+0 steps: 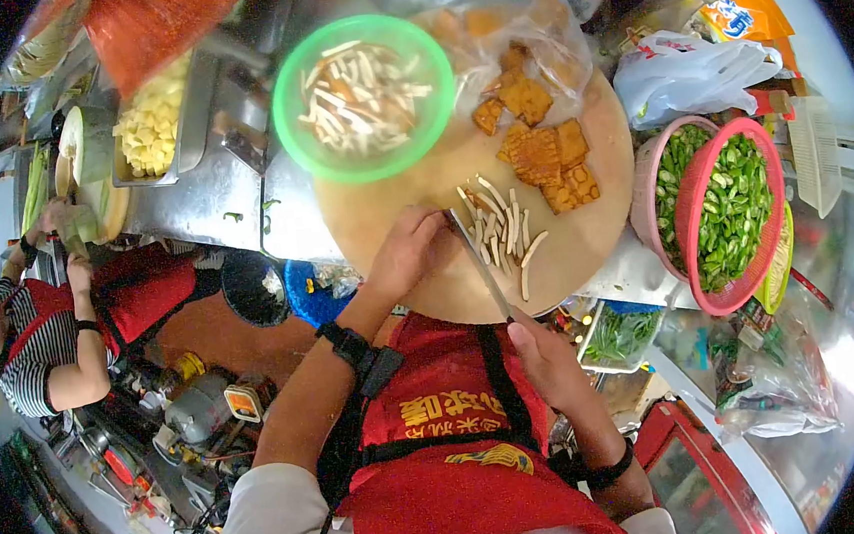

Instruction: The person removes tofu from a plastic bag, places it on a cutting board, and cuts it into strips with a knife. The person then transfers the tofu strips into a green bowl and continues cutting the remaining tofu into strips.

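Note:
My right hand (545, 358) grips the handle of a knife (482, 266), its blade standing nearly edge-on over the round cutting board (390, 305). Against the blade's left side, my left hand (414, 251) rests with its fingers curled on the board; what lies under them is hidden. Cut pale strips (504, 229) lie just right of the blade. Farther back on the board are browned, scored slabs (554, 162), some partly inside a clear plastic bag (570, 50). A green basket (295, 142) of similar strips sits at the board's back left edge.
Pink baskets (697, 291) of sliced green peppers stand at the right, near a white plastic bag (698, 75). A metal tray (197, 124) of yellow pieces is at the back left. Another person (51, 337) works at the far left.

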Demonstrator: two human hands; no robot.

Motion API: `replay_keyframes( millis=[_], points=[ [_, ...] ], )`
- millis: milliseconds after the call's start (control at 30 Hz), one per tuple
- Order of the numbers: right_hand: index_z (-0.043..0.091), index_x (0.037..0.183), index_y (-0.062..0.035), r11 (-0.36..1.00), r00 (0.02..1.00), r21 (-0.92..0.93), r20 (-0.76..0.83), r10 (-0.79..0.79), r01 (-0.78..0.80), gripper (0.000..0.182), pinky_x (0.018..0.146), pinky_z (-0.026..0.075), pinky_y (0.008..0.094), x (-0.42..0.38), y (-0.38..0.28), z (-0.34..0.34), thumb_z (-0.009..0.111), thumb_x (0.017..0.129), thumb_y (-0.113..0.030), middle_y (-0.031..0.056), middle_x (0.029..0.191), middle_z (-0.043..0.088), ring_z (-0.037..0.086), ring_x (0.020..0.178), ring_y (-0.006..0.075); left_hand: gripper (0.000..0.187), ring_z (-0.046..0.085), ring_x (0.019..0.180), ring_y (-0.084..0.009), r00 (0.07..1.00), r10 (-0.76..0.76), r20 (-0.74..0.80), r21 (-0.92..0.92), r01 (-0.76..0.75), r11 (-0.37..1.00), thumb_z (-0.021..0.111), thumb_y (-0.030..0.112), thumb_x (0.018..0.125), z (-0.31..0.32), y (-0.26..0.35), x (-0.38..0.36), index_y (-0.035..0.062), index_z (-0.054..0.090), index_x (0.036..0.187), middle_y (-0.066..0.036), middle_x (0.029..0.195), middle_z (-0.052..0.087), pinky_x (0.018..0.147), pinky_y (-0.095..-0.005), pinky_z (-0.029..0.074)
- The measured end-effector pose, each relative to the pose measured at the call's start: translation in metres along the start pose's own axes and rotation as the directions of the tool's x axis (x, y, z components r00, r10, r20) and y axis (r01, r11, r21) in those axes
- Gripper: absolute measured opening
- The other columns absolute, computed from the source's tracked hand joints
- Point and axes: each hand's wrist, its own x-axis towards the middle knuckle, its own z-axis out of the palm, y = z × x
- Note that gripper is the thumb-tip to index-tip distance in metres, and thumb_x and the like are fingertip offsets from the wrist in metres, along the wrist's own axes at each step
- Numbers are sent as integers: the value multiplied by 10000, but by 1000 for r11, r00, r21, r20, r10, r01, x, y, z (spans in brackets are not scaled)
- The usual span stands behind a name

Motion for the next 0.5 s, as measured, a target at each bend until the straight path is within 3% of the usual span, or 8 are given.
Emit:
replay_keyframes(
  millis=[33, 100, 233, 333, 400, 433, 467, 500],
  points=[
    [456, 1350, -87, 1000, 1000, 0, -2, -1, 1, 476, 1058, 327, 471, 6, 3, 5, 352, 993, -384, 304, 1301, 458, 405, 1239, 470, 369, 534, 946, -360, 1000, 3, 0, 0, -3, 1000, 641, 41, 702, 1, 0, 0, 3, 551, 1058, -172, 1030, 541, 817, -400, 468],
    [462, 1346, -62, 984, 978, -105, -132, -159, 146, 481, 849, 459, 381, 26, 12, 19, 362, 994, -376, 250, 925, 633, 643, 915, 314, 344, 534, 942, -366, 1000, -24, 9, -27, 25, 999, 617, 38, 721, 2, -1, -2, -3, 550, 1056, -175, 1030, 541, 819, -403, 467],
    [484, 1319, -50, 995, 990, 5, -102, -99, 100, 460, 805, 470, 374, 44, -1, 16, 390, 985, -352, 232, 891, 636, 640, 858, 327, 313, 536, 935, -369, 999, -9, 50, 78, 5, 997, 598, 35, 732, -5, 4, 1, -10, 555, 1039, -180, 1023, 545, 819, -412, 466],
    [490, 1325, -116, 992, 997, 97, 9, 82, -83, 476, 896, 463, 476, 27, 2, -9, 399, 969, -417, 289, 1069, 605, 588, 1013, 430, 267, 536, 928, -372, 983, 176, 41, 202, -181, 962, 580, 25, 765, -8, 10, 6, -13, 560, 1029, -190, 1018, 547, 819, -411, 464],
    [499, 1317, -126, 980, 958, -81, -210, -196, 183, 473, 831, 489, 473, 4, 15, -17, 464, 946, -418, 274, 980, 632, 624, 886, 437, 241, 548, 949, -366, 995, -36, -94, 212, 56, 976, 569, 34, 805, -15, 24, 0, -8, 572, 1043, -190, 1057, 560, 825, -398, 472],
    [535, 1274, -125, 978, 960, -147, -214, -178, 149, 450, 778, 508, 456, -5, 13, -25, 535, 916, -397, 255, 949, 642, 634, 857, 406, 241, 548, 949, -366, 998, -21, -67, 204, 34, 978, 569, 34, 805, -20, 35, -3, -8, 572, 1043, -190, 1057, 560, 825, -398, 472],
    [535, 1274, -125, 983, 958, -129, -240, -158, 130, 450, 778, 508, 456, -11, 16, -30, 535, 916, -397, 255, 949, 642, 634, 857, 406, 259, 528, 1024, -374, 982, -76, -170, 102, 95, 990, 576, 56, 819, -27, 49, -6, 12, 570, 1075, -194, 1124, 554, 891, -419, 442],
    [555, 1243, -127, 940, 934, -281, -242, -264, 193, 436, 737, 512, 449, -16, 19, -34, 565, 895, -390, 233, 888, 644, 637, 814, 381, 278, 507, 1099, -381, 955, -143, -260, -8, 146, 989, 582, 77, 833, -32, 63, -5, 33, 568, 1106, -198, 1191, 548, 957, -439, 413]
  ],
)
